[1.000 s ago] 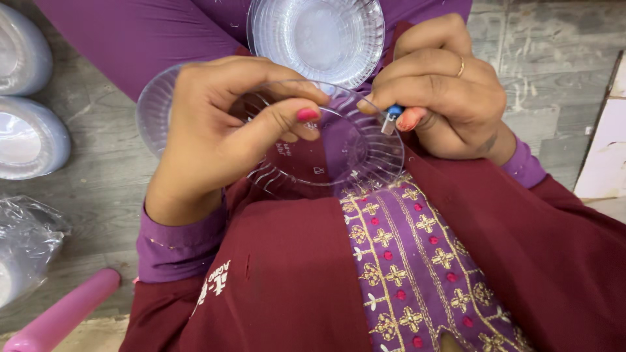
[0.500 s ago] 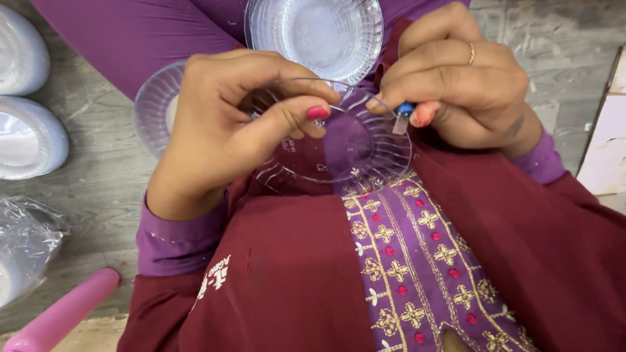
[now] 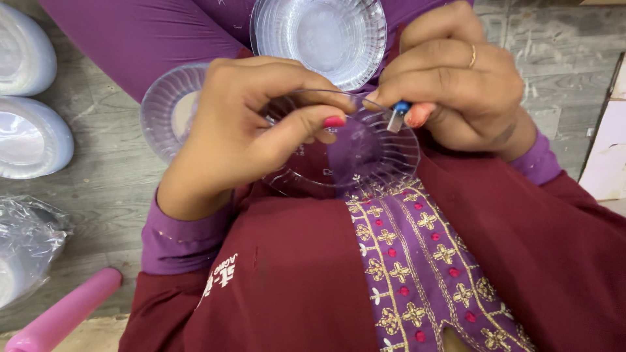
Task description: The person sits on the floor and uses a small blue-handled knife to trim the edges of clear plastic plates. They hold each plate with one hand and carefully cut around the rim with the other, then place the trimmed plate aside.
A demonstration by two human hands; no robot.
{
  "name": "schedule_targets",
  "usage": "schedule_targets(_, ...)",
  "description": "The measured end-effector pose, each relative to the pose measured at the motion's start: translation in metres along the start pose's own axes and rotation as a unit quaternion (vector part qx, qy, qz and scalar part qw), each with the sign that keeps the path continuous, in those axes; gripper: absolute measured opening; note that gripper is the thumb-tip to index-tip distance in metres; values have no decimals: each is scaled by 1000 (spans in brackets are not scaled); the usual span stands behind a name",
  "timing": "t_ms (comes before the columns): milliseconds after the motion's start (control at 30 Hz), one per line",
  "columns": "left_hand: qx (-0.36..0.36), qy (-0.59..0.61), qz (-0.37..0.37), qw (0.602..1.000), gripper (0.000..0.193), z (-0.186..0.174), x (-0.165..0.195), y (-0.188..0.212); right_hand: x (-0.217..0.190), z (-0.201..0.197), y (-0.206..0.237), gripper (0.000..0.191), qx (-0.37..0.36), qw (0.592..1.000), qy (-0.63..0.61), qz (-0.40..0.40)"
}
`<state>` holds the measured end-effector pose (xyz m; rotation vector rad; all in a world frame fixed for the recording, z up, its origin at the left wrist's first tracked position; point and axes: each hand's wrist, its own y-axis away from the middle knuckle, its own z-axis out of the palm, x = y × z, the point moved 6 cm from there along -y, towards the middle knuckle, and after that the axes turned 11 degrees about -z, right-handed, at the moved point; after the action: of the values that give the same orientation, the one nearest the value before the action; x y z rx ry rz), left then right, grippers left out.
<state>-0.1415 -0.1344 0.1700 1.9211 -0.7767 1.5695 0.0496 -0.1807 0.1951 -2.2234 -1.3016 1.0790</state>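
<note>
Clear plastic: the plate in hand is see-through with ribbed walls, held over the lap against the maroon and purple dress.
Plate's place: between the two hands, just below a clear bowl that lies on the lap further out, and partly over a second clear dish to the left.
Plate's facing: its open face is turned up towards the camera and tilted a little; being round, it has no clear long axis, though it reads as a wide oval running left to right.
Left hand: the left hand is clamped on the plate's left rim, thumb on top with a pink nail near the middle, fingers curled over the far edge.
Right hand: the right hand is closed on a small tool with a blue top and a pale metal tip, pinched between thumb and fingers; a ring sits on one finger.
Tool's direction: its short length runs roughly up and down, tip pointing down onto the plate's right rim, which it touches.
Around: white bowls stand on the grey floor at far left, a crumpled plastic bag lies below them, and a pink roller lies at the lower left corner.
Change from half a second ago: the plate and both hands sit much as before; the tool's tip has stayed at the right rim, and the left thumb remains across the plate's face.
</note>
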Motion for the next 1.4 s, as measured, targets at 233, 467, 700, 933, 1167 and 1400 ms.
schedule_targets(233, -15, 0, 19, 1000, 13, 1, 11, -7, 5, -13, -4, 32, -91, 996, -8, -19)
schedule_targets(467, -20, 50, -31, 998, 10, 1, 2, -2, 1, -8, 2, 31, -61, 998, -22, -4)
schedule_targets(700, -18, 43, -23, 999, 9, 0, -1, 0, 1, -4, 1, 35, -16, 1000, -3, -15)
schedule_targets(933, -19, 21, -5, 1000, 12, 0, 0, -2, 1, -6, -5, 34, -46, 999, 2, -26)
schedule_targets(1167, -15, 1, 10, 1000, 11, 1, 5, -5, 5, -7, -6, 34, -57, 997, -9, -51)
schedule_targets(1400, -19, 36, -24, 999, 15, 1, 6, -8, 12, -8, -2, 34, -65, 995, -42, -58)
